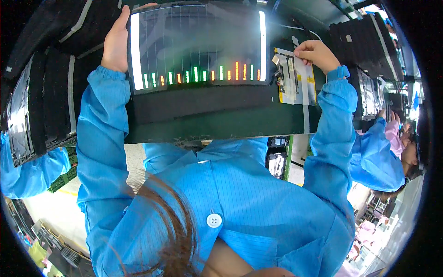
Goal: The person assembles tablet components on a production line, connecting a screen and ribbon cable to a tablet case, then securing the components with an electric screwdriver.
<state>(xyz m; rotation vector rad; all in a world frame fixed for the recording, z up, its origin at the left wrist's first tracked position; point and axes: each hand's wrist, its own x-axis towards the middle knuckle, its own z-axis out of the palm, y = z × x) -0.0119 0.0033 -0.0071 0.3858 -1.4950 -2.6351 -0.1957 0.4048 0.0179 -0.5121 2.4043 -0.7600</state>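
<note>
A wide, dark display panel (198, 46) is lit with bright white bands at both sides and a row of green and orange bars along its lower edge. My left hand (116, 46) grips the panel's left edge, thumb along the side and the other fingers partly behind it. To the panel's right lies a flat board (300, 90) with small circuit parts, edged in yellow tape. Over the upper part of this board my right hand (318, 54) has its thumb and fingertips pinched together. What is between them, if anything, is too small to make out.
A black padded strip (198, 104) runs along the dark green table (221, 127) in front of the panel. Stacks of black foam trays stand at left (57, 92) and right (364, 48). A white cable (302, 29) crosses behind the board. Another person in blue (378, 154) works at far right.
</note>
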